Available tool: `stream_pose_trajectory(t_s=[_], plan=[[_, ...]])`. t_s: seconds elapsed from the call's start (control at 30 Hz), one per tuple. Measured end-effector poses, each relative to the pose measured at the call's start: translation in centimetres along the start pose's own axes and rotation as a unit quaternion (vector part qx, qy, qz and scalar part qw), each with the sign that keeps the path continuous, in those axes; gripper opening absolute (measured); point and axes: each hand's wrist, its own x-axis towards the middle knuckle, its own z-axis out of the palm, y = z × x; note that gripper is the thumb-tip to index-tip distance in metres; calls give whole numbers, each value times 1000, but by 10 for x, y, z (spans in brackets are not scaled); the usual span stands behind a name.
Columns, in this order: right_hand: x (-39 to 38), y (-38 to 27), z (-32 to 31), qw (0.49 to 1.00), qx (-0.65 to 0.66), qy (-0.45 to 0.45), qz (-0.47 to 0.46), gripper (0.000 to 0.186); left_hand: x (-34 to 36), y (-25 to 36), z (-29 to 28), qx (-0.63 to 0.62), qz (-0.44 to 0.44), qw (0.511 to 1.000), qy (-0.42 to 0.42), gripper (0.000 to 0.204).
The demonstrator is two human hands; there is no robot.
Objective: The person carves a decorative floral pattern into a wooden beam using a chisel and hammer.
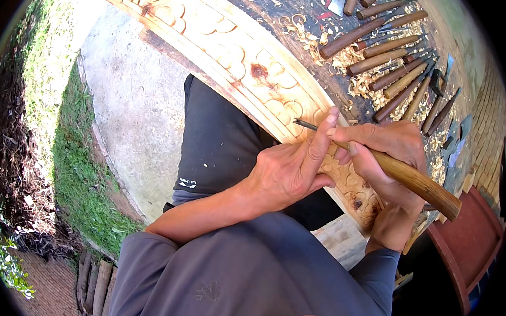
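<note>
A wooden board (211, 35) carved with scrolls and flower shapes runs slantwise from the upper left to the lower right. My right hand (387, 153) is closed around the long brown wooden handle of a carving chisel (415, 181). The chisel's thin dark blade points left, its tip over the carved pattern. At the board's near edge, my left hand (289, 168) steadies the blade, with the index finger stretched across the shaft and the thumb spread apart. The undersides of both hands and some fingers are hidden.
Several wooden-handled chisels (403, 80) lie in a row at the upper right of the dark worktable (255, 15). Curled wood shavings (305, 38) are strewn around them. A reddish-brown chair (469, 241) stands at the right. Concrete (136, 100) and grass (84, 155) lie to the left.
</note>
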Motion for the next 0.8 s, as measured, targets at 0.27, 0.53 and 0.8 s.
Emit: stream_pose_trajectory(t_s=[0.27,0.53,0.8], plan=[[0,10,10,997,28,38,-56,23,-1,-3,3,-15,10,1000,19,114],[1,12,6,999,12,-13,-41,32,0,-6,7,-23,16,998,50,113],[-13,23,-3,993,68,55,-86,37,2,-6,2,-1,63,998,23,115]])
